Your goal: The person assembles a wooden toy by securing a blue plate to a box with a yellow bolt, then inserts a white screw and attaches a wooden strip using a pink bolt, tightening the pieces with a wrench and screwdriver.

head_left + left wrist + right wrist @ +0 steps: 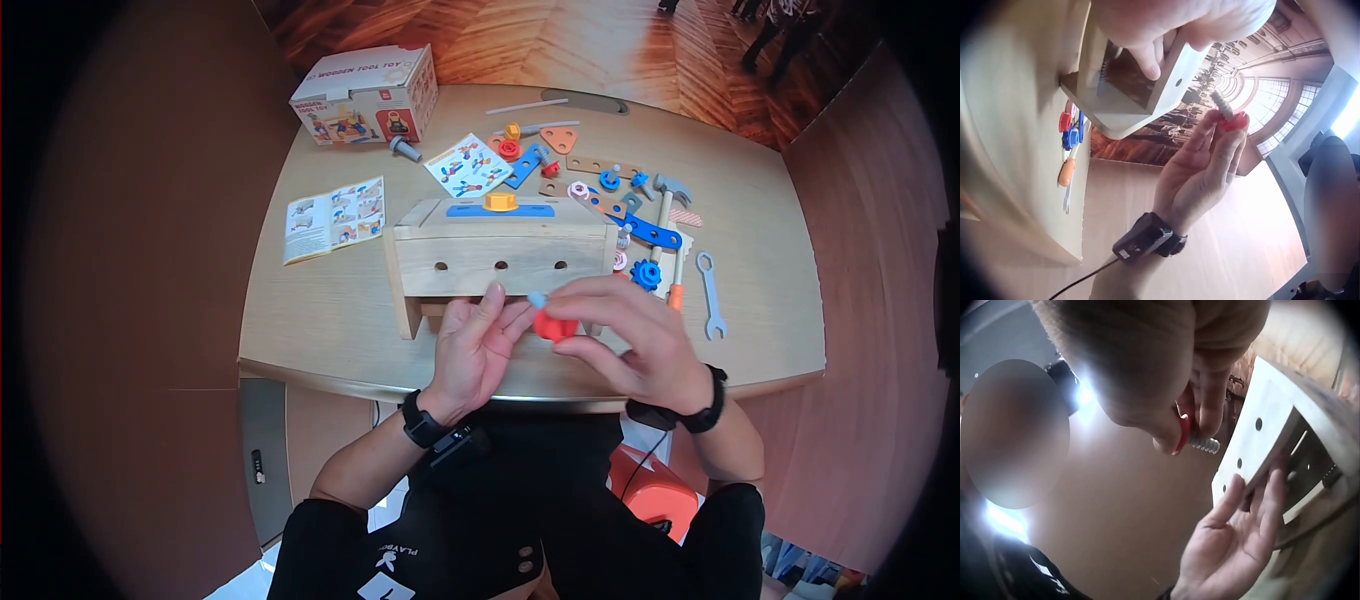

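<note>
The right hand, thumb opposing bent fingers, pinches a red-headed toy screw near the holed wooden workbench. To its left, the left hand turns palm-up, thumb apart, loosely extended fingers at the near panel's lower edge.

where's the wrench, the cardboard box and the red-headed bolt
Wrench (711, 293): head view, on its shaft.
Cardboard box (362, 73): head view, on its top face.
Red-headed bolt (1235, 124): left wrist view, on its red head.
</note>
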`<state>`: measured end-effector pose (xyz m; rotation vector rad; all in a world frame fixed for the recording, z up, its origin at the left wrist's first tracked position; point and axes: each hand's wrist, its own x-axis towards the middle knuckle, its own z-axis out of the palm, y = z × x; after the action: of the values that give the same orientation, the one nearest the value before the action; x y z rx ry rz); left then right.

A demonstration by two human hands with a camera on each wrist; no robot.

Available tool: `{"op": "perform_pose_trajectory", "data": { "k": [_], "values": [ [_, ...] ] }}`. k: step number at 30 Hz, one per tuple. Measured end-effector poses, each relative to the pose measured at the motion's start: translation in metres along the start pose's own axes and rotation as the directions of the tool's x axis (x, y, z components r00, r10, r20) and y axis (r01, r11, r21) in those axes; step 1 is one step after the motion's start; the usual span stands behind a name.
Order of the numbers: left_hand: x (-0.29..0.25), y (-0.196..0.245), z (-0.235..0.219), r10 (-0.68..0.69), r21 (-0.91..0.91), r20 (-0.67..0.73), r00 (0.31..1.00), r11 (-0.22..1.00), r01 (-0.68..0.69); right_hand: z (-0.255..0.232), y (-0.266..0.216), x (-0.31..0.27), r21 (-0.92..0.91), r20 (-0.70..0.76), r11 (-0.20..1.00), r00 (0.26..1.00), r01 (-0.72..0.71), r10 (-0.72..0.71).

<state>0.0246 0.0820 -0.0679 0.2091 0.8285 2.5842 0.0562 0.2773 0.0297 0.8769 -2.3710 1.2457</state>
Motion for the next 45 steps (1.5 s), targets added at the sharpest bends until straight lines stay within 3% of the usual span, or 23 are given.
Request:
{"op": "perform_pose_trajectory", "data": {
  "k": [2, 3, 10, 12, 34, 39, 42, 45],
  "values": [
    [0.002, 0.002, 0.006, 0.012, -0.065, -0.065, 0.998, 0.998, -0.016, 0.014, 0.009, 0.003, 0.001, 0.002, 1.0, 1.0, 0.01, -0.01],
    [0.0, 0.001, -0.001, 0.021, -0.123, 0.029, 0.999, 0.992, -0.017, 0.019, 0.012, 0.005, 0.002, 0.004, 1.0, 1.0, 0.011, -0.011],
    [-0.003, -0.004, -0.003, 0.009, -0.078, 0.051, 0.999, 0.997, -0.005, 0.024, 0.011, 0.011, -0.059, 0.068, 0.998, 0.998, 0.017, -0.013],
    [-0.001, -0.003, 0.004, 0.046, -0.006, -0.096, 0.994, 0.999, -0.047, 0.024, 0.008, 0.01, -0.117, 0.103, 0.992, 0.994, 0.047, -0.035],
    [-0.006, -0.004, -0.001, 0.056, -0.157, -0.037, 0.998, 0.986, -0.061, 0.029, 0.009, 0.013, -0.112, 0.042, 0.993, 0.999, 0.037, -0.033],
    [-0.006, -0.004, -0.002, 0.044, -0.177, -0.004, 0.999, 0.983, -0.044, 0.032, 0.005, 0.022, -0.196, -0.004, 0.979, 0.998, -0.055, 0.055],
    [-0.006, -0.006, -0.008, 0.033, -0.193, 0.025, 0.999, 0.981, -0.027, 0.031, 0.0, 0.029, -0.344, -0.008, 0.938, 0.999, 0.026, -0.031],
    [-0.008, -0.004, 0.0, 0.047, -0.225, -0.013, 0.999, 0.973, -0.049, 0.032, 0.0, 0.028, -0.38, -0.011, 0.925, 0.999, 0.029, -0.035]
  ]
}}
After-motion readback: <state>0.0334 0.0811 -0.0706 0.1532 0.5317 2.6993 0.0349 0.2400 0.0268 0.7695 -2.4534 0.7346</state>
